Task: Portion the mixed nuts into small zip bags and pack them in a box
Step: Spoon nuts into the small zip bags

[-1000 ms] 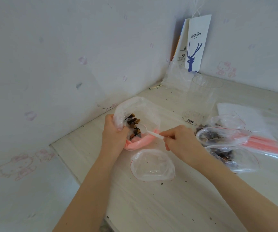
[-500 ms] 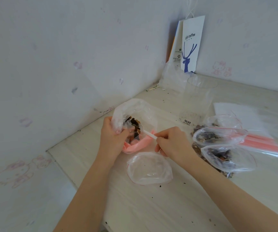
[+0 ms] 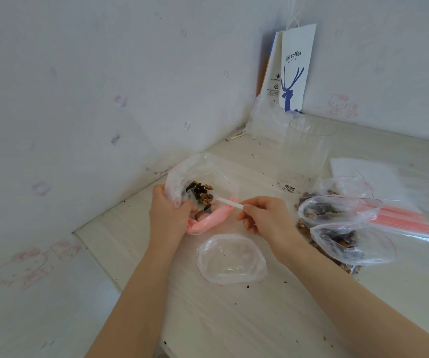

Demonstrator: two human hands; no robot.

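**A:** Entry one: the large clear bag [image 3: 203, 171] of mixed nuts [image 3: 201, 193], left of centre on the table [image 3: 234, 319]. Why do we list it as held?

**B:** The left hand [image 3: 168, 215] has its grip clamped on the bag's near rim, fingers curled round bunched plastic. We judge that this props the mouth open for the spoon.

**A:** Entry two: the white plastic spoon [image 3: 230, 202].

**B:** The right hand [image 3: 265, 218] has its grip pinched on the handle end. The bowl sits inside the bag's mouth among the nuts. We read this as scooping one portion.

**A:** Entry three: the empty small zip bag [image 3: 231, 259].

**B:** It lies flat, nearer to us than both hands and touching neither, with its mouth spread wide. We take it as the next to be filled, set close so the spoon has a short trip.

**A:** Entry four?

**B:** The filled zip bags [image 3: 337, 210] lie to the right, and their mouths look unsealed. A flat stack of unused zip bags [image 3: 401, 220] lies further right.

**A:** Anything we cannot make out?

**B:** We find no box that we can identify. A clear plastic cup [image 3: 306, 156] stands beyond the filled bags, and its contents are unclear. A pink fold [image 3: 208, 220] lies under the large bag, and we cannot tell whether it is the bag's zip strip or separate film. Loose nuts beneath the filled bags are partly hidden. A paper coffee bag [image 3: 296, 71] leans in the far corner.
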